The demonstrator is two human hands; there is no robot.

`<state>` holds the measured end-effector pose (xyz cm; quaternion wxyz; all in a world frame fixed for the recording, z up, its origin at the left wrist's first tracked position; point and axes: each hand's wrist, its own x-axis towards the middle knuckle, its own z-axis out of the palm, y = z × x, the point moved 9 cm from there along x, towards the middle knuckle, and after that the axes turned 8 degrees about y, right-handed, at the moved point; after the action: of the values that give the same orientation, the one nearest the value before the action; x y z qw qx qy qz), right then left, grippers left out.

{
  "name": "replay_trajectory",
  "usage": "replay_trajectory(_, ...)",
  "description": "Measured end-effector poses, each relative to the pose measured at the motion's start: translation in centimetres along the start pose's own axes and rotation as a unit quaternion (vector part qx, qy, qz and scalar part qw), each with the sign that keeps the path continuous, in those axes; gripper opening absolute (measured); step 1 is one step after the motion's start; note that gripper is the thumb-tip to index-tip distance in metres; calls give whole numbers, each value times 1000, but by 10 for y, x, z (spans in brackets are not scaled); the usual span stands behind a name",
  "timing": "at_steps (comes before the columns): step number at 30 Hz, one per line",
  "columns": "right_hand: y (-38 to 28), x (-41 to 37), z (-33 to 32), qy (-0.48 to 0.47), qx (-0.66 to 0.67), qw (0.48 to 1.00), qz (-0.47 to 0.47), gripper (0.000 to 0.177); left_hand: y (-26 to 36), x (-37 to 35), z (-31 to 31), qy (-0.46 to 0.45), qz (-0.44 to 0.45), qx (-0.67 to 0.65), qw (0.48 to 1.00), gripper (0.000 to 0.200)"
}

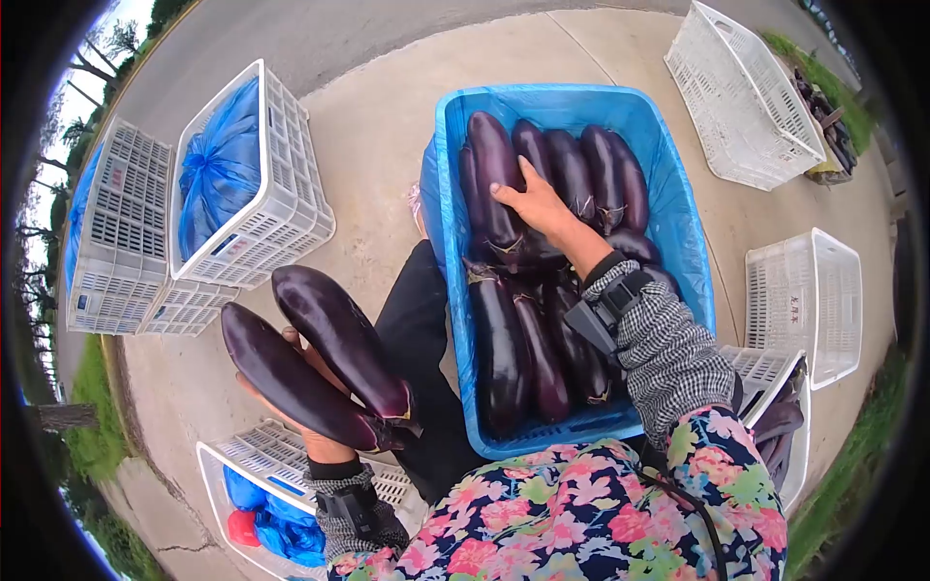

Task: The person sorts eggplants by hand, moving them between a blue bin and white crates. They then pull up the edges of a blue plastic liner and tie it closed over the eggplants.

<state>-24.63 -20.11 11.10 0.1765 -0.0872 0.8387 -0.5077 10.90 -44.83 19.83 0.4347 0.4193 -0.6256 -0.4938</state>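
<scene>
**Blue-lined crate: right grip on the upper layer, left grip loaded**

The blue-lined crate [572,92] surrounds the right grip [536,205] and lies well to the right of the left grip [315,362]. White crates stand farther out: one with a tied blue bag [221,165] is beyond the left grip, and another [741,111] is beyond and to the right of the right grip. The person's leg [415,315] lies between the left grip and the lined crate.

Step in hand, as judged: handling eggplants at the upper layer while two are supported outside. The left grip is closed around two eggplants [344,334], with digits between them. The right grip has thumb and forefinger spread over a large eggplant [492,150] in the lined crate; whether it is pinching cannot be determined.

Requirement for any further move: maintain support under the left pair and clear the crate rim. Closely packed eggplants [572,169] restrict finger access beside the right grip. The wrist device [593,326], just behind that grip, sits close above the lower eggplants; avoid contact.
</scene>
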Motion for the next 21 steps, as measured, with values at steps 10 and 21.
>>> replay_trajectory(10,21,23,34,-96,46,994,-26,92,19,14,212,-231,-299,-462,802,76)
replay_trajectory(21,6,12,-17,-68,395,914,67,63,-18,-39,342,-452,-470,-446,613,76)
